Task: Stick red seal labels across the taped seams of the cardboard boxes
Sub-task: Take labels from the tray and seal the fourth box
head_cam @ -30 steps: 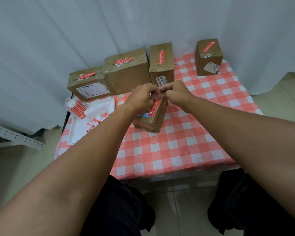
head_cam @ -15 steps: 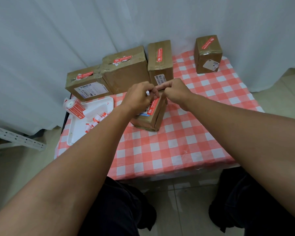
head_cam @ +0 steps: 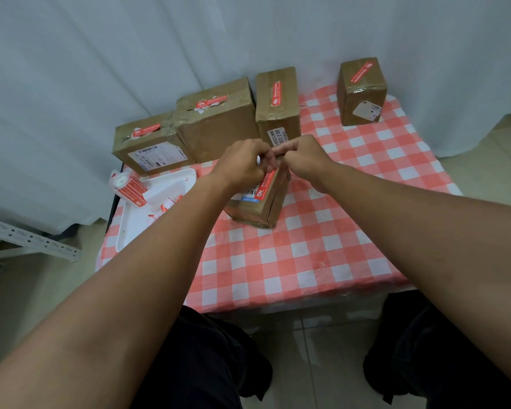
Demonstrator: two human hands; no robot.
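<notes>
A small cardboard box [head_cam: 273, 202] stands in the middle of the checked table, with a red seal label [head_cam: 266, 183] running along its top edge. My left hand [head_cam: 244, 165] and my right hand [head_cam: 303, 154] meet over the far end of this box, fingers curled, pinching the label's far end between them. What lies under the fingertips is hidden. Four other boxes at the back each carry a red label: left box [head_cam: 148, 149], large box [head_cam: 219, 122], tall box [head_cam: 278, 101] and far right box [head_cam: 362, 90].
A white tray [head_cam: 160, 190] at the table's left holds a roll of red labels [head_cam: 127, 187] and torn label scraps [head_cam: 167, 205]. A white curtain hangs behind the table. A metal shelf rail [head_cam: 27, 240] lies on the floor at left. My knees sit below the front edge.
Both hands stay together at the far end of the small box; the fingers have shifted slightly on the label. The view has moved a little.
</notes>
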